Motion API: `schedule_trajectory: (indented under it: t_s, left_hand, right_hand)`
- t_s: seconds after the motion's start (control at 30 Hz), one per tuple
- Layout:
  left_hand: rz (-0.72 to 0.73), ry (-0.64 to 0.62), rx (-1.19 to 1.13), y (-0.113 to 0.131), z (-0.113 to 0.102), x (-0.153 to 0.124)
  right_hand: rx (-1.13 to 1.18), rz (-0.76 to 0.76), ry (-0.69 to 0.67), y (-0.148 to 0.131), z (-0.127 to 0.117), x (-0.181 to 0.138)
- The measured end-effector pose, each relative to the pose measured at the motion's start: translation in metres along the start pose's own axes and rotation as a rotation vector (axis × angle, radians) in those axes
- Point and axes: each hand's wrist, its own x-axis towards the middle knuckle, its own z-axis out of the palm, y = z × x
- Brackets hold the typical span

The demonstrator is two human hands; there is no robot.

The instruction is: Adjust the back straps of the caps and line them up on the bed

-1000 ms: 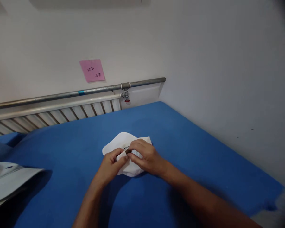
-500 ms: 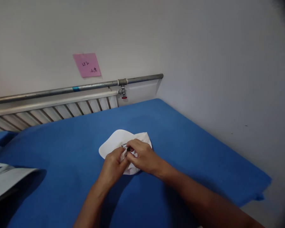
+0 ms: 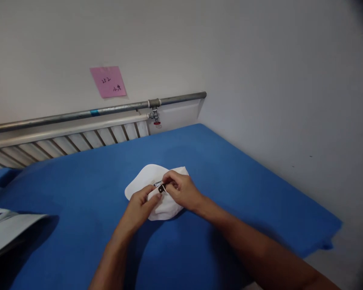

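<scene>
A white cap point(image 3: 166, 210) lies on the blue-covered surface point(image 3: 87, 189), its brim toward the far left. My left hand point(image 3: 139, 207) is closed on the near-left edge of the cap, thumb and fingers beside a small black piece point(image 3: 161, 189) with a light dot on it. From the right, my right hand point(image 3: 183, 188) pinches at the black piece and the cap fabric around it, with the fingertips curled. Exactly what lies between the right fingertips is partly hidden. A small opening or label with dark marks shows just behind the black piece.
A white radiator point(image 3: 103, 137) and a metal pipe point(image 3: 117, 108) with a red-handled valve point(image 3: 156, 123) run along the back wall. A pink note point(image 3: 108, 82) is stuck above. At the left edge lie pale flat sheets or fabric point(image 3: 12, 229). A wall borders the right side.
My hands have spread slightly apart, and the black piece now shows plainly between them. More of the cap's near side is uncovered. The view has shifted a little.
</scene>
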Motion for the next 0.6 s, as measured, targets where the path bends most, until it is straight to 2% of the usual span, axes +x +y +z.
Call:
schedule_trajectory:
  t_s: [0.13, 0.33, 0.4, 0.47, 0.6]
  left_hand:
    - [-0.025, -0.014, -0.136, 0.001, -0.002, 0.000]
    - [-0.022, -0.099, -0.272, -0.003, -0.006, 0.001]
    - [-0.027, -0.109, -0.294, -0.005, -0.007, 0.000]
    - [-0.037, -0.110, -0.297, -0.005, -0.007, -0.001]
    - [-0.018, -0.122, -0.218, -0.003, -0.011, -0.003]
  right_hand:
    - [0.250, 0.119, 0.003, 0.002, -0.004, 0.003]
    - [0.299, 0.137, -0.215, 0.003, -0.009, 0.007]
    - [0.331, 0.161, -0.239, 0.005, -0.008, 0.008]
    - [0.347, 0.198, -0.169, 0.010, -0.006, 0.010]
    - [0.377, 0.294, 0.071, 0.028, -0.005, 0.014]
